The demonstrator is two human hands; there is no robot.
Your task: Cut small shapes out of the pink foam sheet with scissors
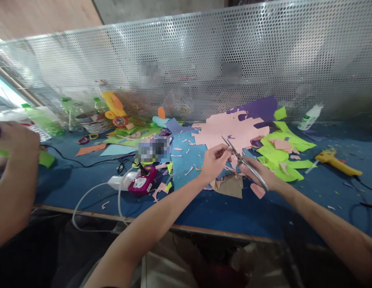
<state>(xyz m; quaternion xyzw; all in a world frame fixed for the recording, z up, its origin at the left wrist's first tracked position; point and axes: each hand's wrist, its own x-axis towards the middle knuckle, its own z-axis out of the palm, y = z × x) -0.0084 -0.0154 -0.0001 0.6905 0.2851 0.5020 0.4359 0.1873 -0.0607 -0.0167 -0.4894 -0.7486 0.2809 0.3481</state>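
Note:
My right hand (258, 171) is closed round a pair of metal scissors (234, 149). The blades are parted slightly and point up and left. My left hand (215, 161) is pinched just left of the blades; whatever its fingertips hold is too small to make out. Behind both hands lies a large pink sheet (224, 130) with cut-out edges, over a purple sheet (260, 108). A light-blue sheet (186, 168) strewn with small pink scraps is under my left hand. Below the scissors lies a brown piece of card (230, 187).
Crumpled lime-green sheets (282, 156), a yellow glue gun (338, 162) and a white bottle (311, 117) are to the right. To the left stand a magenta power socket (142, 182) with cables and a yellow paper figure (113, 104). Another person's hand (19, 138) is at far left.

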